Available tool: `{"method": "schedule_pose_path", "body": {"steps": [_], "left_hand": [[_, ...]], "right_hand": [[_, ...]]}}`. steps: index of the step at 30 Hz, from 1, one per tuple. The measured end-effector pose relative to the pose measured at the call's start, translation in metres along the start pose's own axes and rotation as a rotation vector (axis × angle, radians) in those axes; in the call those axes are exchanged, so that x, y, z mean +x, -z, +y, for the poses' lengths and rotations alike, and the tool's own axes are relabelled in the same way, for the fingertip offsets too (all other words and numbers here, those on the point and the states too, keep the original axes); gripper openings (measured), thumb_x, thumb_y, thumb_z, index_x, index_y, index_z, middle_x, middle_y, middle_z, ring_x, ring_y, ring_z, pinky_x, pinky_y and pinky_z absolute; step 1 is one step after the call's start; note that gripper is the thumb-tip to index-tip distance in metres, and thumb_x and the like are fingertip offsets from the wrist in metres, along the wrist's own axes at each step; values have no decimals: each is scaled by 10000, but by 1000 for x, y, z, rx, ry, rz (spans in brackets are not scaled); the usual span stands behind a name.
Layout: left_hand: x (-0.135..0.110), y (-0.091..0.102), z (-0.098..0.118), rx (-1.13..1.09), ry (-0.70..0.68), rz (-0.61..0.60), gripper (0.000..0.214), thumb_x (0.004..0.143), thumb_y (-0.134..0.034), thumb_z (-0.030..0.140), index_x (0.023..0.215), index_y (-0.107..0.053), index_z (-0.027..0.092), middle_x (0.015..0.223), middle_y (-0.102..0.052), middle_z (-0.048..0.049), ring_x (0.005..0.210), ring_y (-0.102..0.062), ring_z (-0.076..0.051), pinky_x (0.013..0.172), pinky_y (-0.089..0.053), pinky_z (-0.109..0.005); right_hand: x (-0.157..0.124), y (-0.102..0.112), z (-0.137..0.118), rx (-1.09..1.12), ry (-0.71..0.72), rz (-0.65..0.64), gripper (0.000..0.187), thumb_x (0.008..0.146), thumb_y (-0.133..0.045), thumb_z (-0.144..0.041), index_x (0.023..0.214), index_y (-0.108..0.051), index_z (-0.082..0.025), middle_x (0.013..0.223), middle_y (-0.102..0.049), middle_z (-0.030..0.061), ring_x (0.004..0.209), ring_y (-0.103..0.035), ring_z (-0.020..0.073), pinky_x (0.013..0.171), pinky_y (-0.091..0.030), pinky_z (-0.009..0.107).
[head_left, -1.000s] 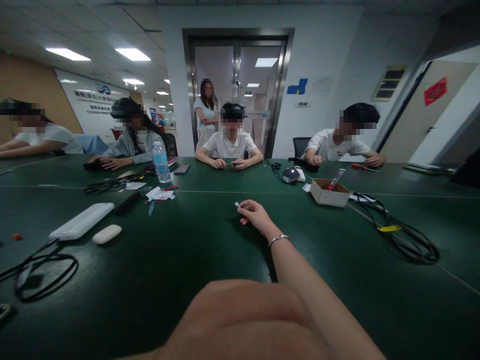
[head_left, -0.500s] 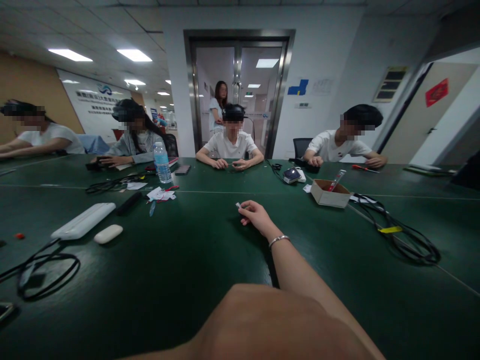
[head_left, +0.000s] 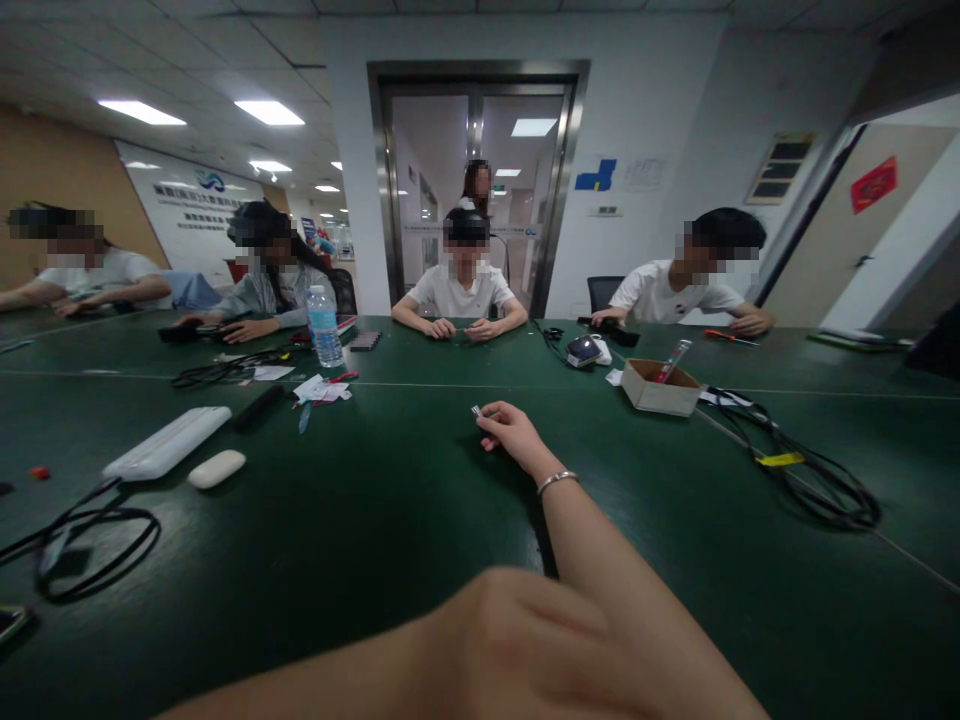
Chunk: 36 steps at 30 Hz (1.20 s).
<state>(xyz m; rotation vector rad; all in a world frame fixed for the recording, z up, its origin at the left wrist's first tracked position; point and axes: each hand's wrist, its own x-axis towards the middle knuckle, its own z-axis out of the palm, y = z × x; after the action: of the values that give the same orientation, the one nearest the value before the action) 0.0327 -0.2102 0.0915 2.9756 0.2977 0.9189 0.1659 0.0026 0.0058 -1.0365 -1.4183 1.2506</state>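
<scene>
Pinching a small silvery pc (head_left: 475,411), r. hand (head_left: 511,430) is over green tbl (head_left: 315,540); can't tell if l. hand (head_left: 525,640) grips.

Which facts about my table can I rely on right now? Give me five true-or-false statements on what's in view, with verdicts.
1. The bare right hand pinches a small silvery metal piece. True.
2. The thin silver bracelet is worn on the left arm. False: it is on the right.
3. The clear plastic bottle with a blue label lies on its side. False: it stands upright.
4. A slim clear-and-red item sticks up out of the open pale cardboard box. True.
5. The smooth white oval object rests on top of the flat white rectangular device. False: it lies beside it, apart.
</scene>
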Motion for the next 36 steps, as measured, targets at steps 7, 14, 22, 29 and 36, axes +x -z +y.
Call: {"method": "schedule_pose_path", "body": {"steps": [7,14,22,29,36], "left_hand": [[16,-18,-136,210,505,113,264,809,-470,197,1047,-583,208,1059,-587,-80,1000,-529,-210,902,-433,-353],[-14,-56,-216,-456,1159,650,237,809,-479,234,1007,-594,177,990,-614,-75,881,-589,-166,732,-489,-274],[-26,-66,-207,-596,949,500,264,762,-580,258,1010,-647,196,1061,-644,-55,839,-616,-148,729,-491,-248],[-38,-65,-218,-533,980,501,174,761,-582,248,904,-657,182,865,-677,-40,766,-630,-147,745,-492,-262],[-39,-67,-221,-511,1048,518,233,764,-585,365,877,-645,171,745,-639,-29,676,-599,-140,635,-471,-240]], "right_hand": [[1,0,2,-53,77,-11,129,724,-649,-140,826,-573,-158,602,-553,-45,481,-551,95,450,-448,175],[1,-3,2,-90,52,-16,120,767,-628,-176,873,-574,-165,596,-538,-57,410,-542,67,394,-443,144],[2,-2,3,-114,53,-50,118,782,-626,-135,896,-597,-146,573,-542,-56,413,-541,68,391,-445,142],[7,-1,5,-42,-31,-23,217,739,-662,-52,931,-599,-129,588,-607,-21,430,-566,80,432,-479,156],[5,2,2,117,-51,8,191,763,-592,-6,892,-635,-139,711,-637,19,540,-630,94,535,-556,177]]}}
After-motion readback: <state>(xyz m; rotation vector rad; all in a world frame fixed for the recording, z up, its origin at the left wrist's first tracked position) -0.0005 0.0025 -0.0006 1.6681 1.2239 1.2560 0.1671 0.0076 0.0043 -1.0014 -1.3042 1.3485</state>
